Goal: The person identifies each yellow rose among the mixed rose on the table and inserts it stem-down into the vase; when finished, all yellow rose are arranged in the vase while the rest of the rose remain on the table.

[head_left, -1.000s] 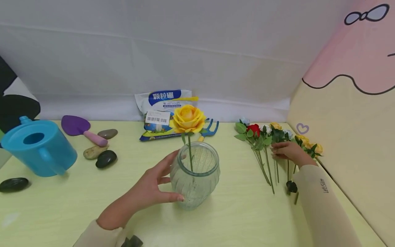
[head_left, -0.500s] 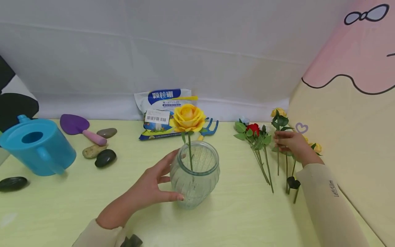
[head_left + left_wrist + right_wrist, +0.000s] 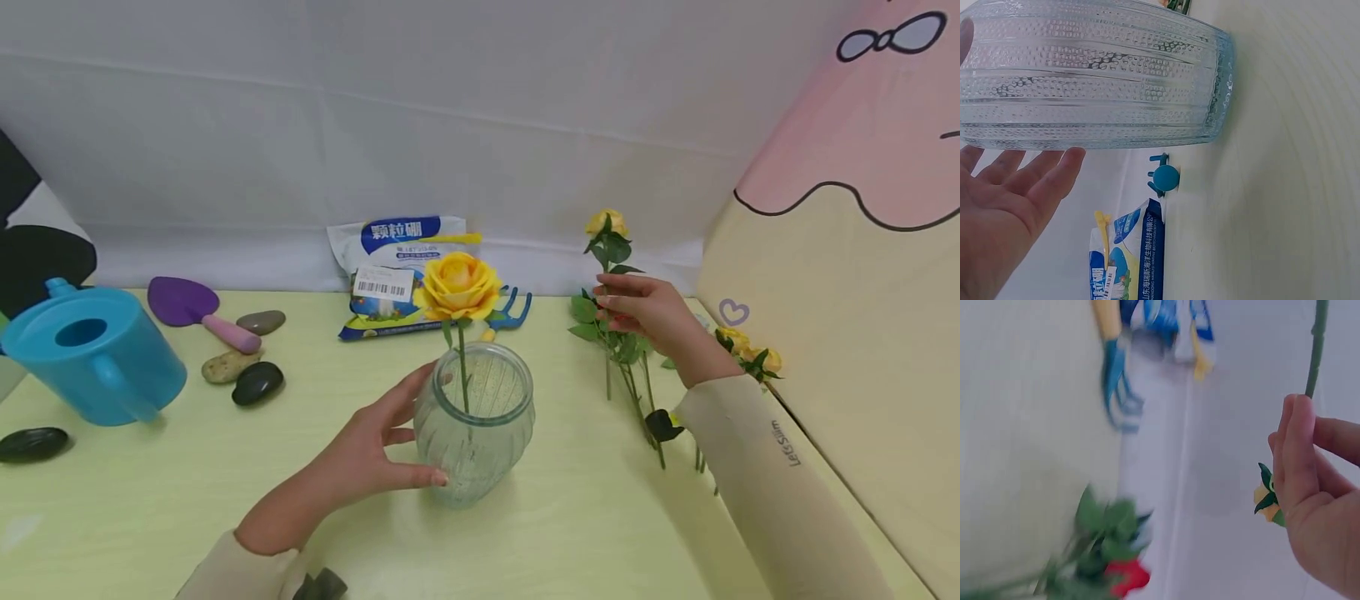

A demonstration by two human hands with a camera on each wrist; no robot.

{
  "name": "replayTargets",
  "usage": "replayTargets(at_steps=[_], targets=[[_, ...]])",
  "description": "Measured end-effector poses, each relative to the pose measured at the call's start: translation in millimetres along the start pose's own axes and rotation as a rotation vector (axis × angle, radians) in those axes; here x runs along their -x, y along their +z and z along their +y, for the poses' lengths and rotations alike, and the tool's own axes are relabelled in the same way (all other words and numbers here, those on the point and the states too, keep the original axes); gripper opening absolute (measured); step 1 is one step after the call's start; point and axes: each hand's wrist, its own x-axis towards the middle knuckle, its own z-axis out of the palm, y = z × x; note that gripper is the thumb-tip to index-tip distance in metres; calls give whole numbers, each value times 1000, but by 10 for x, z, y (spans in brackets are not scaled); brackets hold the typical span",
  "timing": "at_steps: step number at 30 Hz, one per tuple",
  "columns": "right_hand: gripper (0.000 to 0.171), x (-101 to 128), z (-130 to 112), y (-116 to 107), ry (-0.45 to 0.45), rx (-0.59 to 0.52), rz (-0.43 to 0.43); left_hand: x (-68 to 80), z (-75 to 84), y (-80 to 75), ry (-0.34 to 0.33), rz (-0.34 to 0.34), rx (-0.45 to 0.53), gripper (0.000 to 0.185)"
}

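Close to me on the pale yellow-green tabletop [image 3: 570,533], my left hand [image 3: 367,462] is spread wide around the side of a ribbed clear glass vase [image 3: 480,462], thumb on the near side and fingers round the far one. One large yellow artificial rose [image 3: 459,287] stands in it, its green stem leaning against the rim and its bloom well above the mouth. Out to the left lies a glossy black oval stone [image 3: 33,446], and past it sits a bright blue plastic watering can [image 3: 112,367].

To the right, my right hand [image 3: 648,312] is closed to a pinch, thumb and fingers together on the stem of a smaller yellow rose [image 3: 609,246] with dark green leaves, held upright above the tabletop. That hand hides part of a red rose [image 3: 1127,577] lying beneath it, and my beige sleeve [image 3: 772,467] blocks some of the other stems; more yellow roses [image 3: 762,361] show beyond the cuff.

Farther back on the left, three smooth stones [image 3: 258,385] lie around the pink handle of a purple trowel [image 3: 183,302]. Behind the vase, a small blue-tined hand rake [image 3: 512,312] lies beside printed white, blue and yellow packaging [image 3: 378,308], near the white cloth backdrop [image 3: 525,167].
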Motion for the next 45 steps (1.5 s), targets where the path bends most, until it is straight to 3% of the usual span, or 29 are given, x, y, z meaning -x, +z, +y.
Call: replayTargets(at_steps=[9, 14, 23, 28, 31, 36, 45], targets=[[42, 84, -677, 683, -154, -254, 5, 7, 11, 1, 20, 4, 1, 101], [41, 233, -805, 1011, -269, -301, 43, 7, 4, -1, 23, 9, -18, 101], [42, 614, -527, 1279, -579, -107, 84, 1, -2, 2, 49, 3, -16, 102], [40, 745, -323, 1316, -787, 67, 61, 8, -9, 3, 47, 4, -18, 101], [36, 766, -237, 1329, -907, 182, 89, 10, -18, 2, 53, 6, -19, 101], [22, 756, -165, 1313, -956, 255, 107, 14, -32, 2, 53, 7, -18, 100], [14, 783, -141, 1258, -1000, 305, 20, 10, -37, 9, 81, 7, -1, 102]])
